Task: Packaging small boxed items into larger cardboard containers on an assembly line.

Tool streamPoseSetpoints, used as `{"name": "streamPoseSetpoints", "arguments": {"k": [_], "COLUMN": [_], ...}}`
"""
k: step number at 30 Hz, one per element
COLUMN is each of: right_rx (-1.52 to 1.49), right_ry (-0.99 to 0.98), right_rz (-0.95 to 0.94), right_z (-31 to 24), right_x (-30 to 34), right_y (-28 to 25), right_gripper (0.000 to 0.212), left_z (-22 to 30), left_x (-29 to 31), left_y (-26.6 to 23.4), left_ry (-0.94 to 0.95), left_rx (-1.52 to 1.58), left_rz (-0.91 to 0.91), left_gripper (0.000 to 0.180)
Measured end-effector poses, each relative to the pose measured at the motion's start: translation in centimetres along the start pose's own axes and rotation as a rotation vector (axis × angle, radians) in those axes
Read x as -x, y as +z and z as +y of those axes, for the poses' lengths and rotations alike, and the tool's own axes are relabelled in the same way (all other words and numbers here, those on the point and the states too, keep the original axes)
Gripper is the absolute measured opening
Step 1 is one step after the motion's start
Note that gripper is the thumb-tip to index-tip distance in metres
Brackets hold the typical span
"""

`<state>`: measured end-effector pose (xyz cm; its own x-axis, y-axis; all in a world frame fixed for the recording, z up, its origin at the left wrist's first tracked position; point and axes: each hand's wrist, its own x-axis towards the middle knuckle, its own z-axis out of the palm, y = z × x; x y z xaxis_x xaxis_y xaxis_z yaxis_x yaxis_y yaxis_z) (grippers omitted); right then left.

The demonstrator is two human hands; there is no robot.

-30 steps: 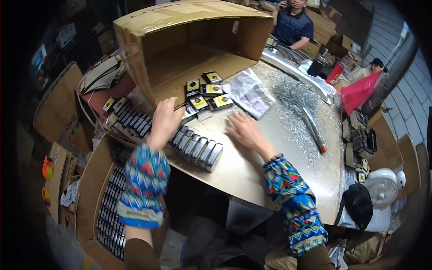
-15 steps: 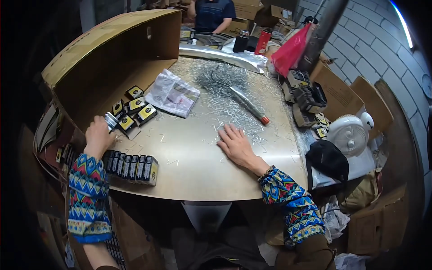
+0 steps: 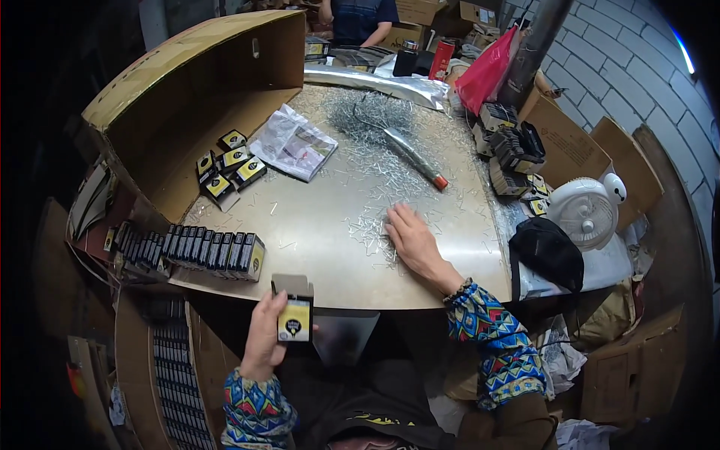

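My left hand [image 3: 264, 330] grips a small black, white and yellow box [image 3: 295, 321] in front of the table's near edge. The box's top flap stands up, lifted open. What lies inside it I cannot see. My right hand [image 3: 417, 244] rests flat on the table with its fingers stretched, at the right side of a loose spread of small metal pins [image 3: 373, 232]. A denser heap of pins [image 3: 375, 116] lies farther back. Near it is a silver tube with a red-orange end [image 3: 416, 159].
A row of upright boxes [image 3: 217, 251] lines the table's left front. Several loose boxes [image 3: 225, 176] lie by a large open carton [image 3: 191, 90] and a white plastic bag [image 3: 296, 142]. At right are a white fan [image 3: 585, 214] and black cap [image 3: 546, 253]. A person [image 3: 364, 22] sits opposite.
My left hand has come from beside the loose boxes to the near edge and now holds a small box. My right hand has shifted right, with more pins spread beside it.
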<state>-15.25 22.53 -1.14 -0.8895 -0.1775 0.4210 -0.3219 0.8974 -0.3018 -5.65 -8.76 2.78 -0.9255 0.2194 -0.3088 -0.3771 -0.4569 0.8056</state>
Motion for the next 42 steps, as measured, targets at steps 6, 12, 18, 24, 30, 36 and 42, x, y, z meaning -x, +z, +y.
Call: {"name": "streamPoseSetpoints", "arguments": {"k": [6, 12, 18, 24, 30, 36, 42], "right_rx": [-0.169, -0.098, -0.097, -0.158, -0.598, -0.513, -0.286], "right_ry": [-0.215, -0.253, -0.291, -0.196, -0.136, -0.135, -0.348], "right_rz": [-0.090, -0.133, -0.216, -0.175, -0.330, -0.408, -0.792], "right_z": [-0.9, -4.4, -9.8, -15.9, -15.6, -14.4, -16.0], "right_x": [1.4, 0.8, 2.2, 7.2, 8.3, 10.6, 16.3], "right_y": [0.2, -0.5, 3.4, 1.6, -4.5, -1.5, 1.6], "right_gripper": [0.032, 0.038, 0.046, 0.046, 0.040, 0.032, 0.038], "left_z": [-4.9, -10.5, -16.7, -17.1, -16.3, -16.4, -18.0], "left_x": [3.9, 6.8, 6.4, 7.0, 7.6, 7.7, 8.6], "left_y": [-4.2, -8.4, -7.2, -4.4, -3.9, -3.6, -3.5], "left_ry": [-0.054, -0.290, -0.365, -0.442, -0.395, -0.326, 0.200], "left_rx": [0.158, 0.099, -0.221, 0.142, 0.086, -0.028, -0.994], "left_rz": [0.162, 0.249, 0.084, 0.212, 0.242, 0.117, 0.061], "left_gripper": [0.023, 0.026, 0.024, 0.016, 0.021, 0.040, 0.075]}}
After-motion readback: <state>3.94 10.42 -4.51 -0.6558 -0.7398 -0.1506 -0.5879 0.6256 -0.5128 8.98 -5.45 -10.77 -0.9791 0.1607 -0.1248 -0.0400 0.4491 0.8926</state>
